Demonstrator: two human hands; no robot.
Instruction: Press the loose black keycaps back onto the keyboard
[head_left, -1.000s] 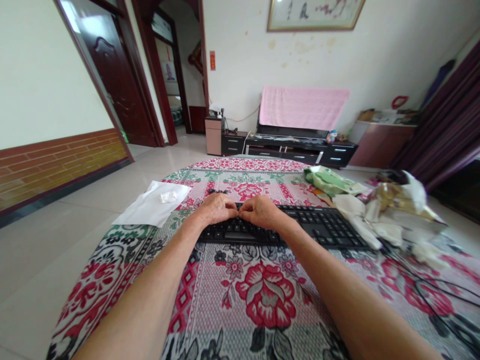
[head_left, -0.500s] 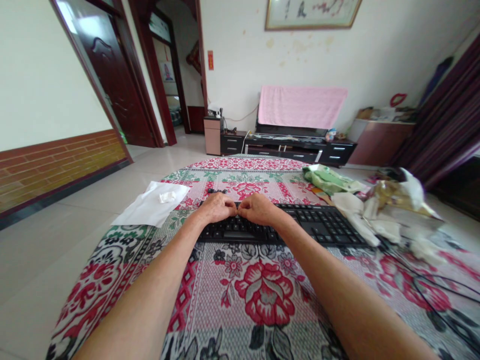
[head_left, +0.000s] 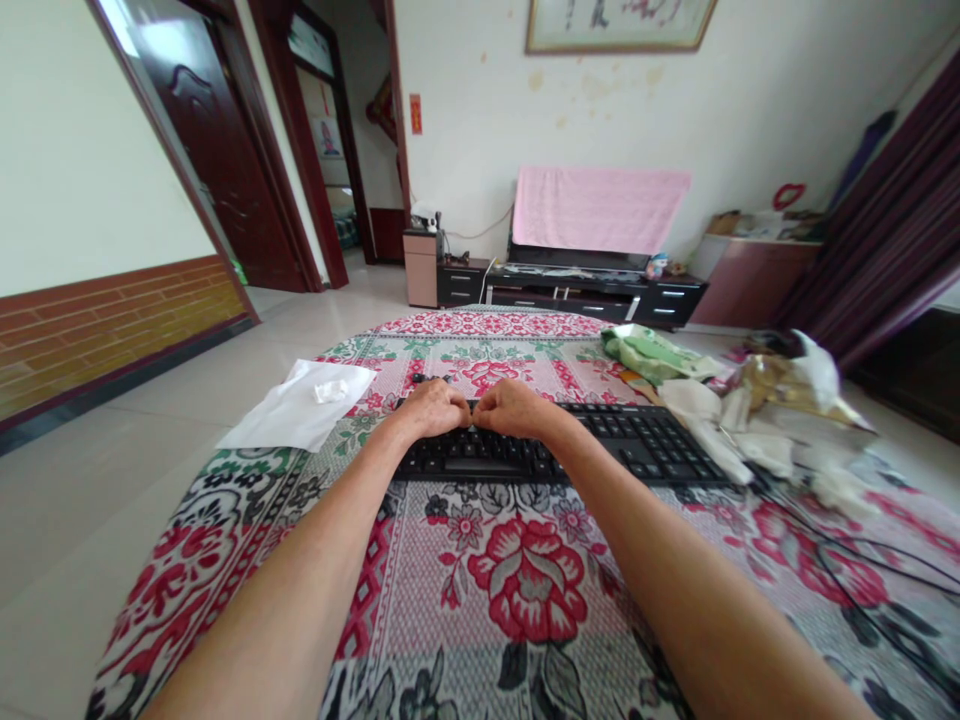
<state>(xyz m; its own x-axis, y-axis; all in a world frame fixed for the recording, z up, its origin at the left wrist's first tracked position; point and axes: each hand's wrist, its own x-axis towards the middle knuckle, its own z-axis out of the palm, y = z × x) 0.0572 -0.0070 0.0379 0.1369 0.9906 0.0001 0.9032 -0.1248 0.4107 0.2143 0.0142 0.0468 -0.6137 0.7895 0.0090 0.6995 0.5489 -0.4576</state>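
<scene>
A black keyboard (head_left: 634, 447) lies across the flowered tablecloth in front of me. Over its left half, my left hand (head_left: 435, 408) is closed, fingertips pinched together low over the keys. My right hand (head_left: 514, 409) meets it from the right, also pinched, so the two sets of fingertips nearly touch. Whatever sits between the fingers is too small and hidden to make out. Just behind my left hand are a few small black pieces (head_left: 420, 378), which look like loose keycaps. Part of the keyboard is hidden under both hands.
On the left lies a white sheet (head_left: 277, 425) with a crumpled white tissue (head_left: 330, 390). To the right are a green cloth (head_left: 652, 352), a pile of crumpled wrapping and cloths (head_left: 780, 400), and a black cable (head_left: 847, 550). A TV cabinet stands beyond the table.
The camera view has shifted slightly. Both hands stay pinched together over the same part of the keyboard, with barely any movement.
</scene>
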